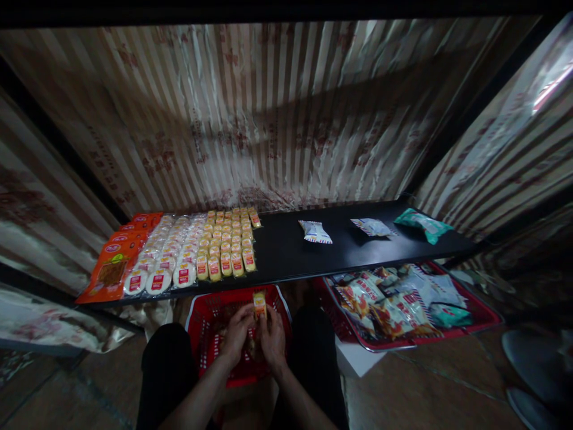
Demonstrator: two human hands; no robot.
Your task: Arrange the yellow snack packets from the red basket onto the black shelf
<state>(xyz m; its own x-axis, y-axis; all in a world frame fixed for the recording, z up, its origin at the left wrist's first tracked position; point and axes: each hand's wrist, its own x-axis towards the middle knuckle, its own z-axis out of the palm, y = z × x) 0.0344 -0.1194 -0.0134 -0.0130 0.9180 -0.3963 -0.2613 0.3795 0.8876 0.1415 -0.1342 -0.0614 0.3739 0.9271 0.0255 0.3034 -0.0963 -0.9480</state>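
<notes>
We look down on a black desk (286,251) set into a dim alcove. Its back and side walls are hung with a striped covering (268,119) in cream and brown, creased, and catching some light at the upper right. Just below the desk's front edge we see the left hand (237,334) and the right hand (272,337) meeting over a red basket (202,343), which sits low between the person's dark-clad knees. Together they hold a small yellow packet (259,304) with a red label, upright, just under the desk's edge and above the basket. The grip of each hand is closed on the packet's lower part, one hand pinching it from either side. On the left part of the desk we find goods laid in tidy columns: orange packets (119,257) at the far left, round white packets (168,257) with red labels beside them, then yellow packets (226,245) like the one being held. The desk's surface is glossy and reflects a little light. Toward the right lie 3 loose packets, well apart: a white striped packet (316,232), a second white striped packet (372,227), and a teal packet (423,224) near the right end. Under the desk's right half a second red basket (486,313) holds a jumble of mixed packets (389,304) and rests on a white box (356,358). The floor (425,388) is brown tile.
</notes>
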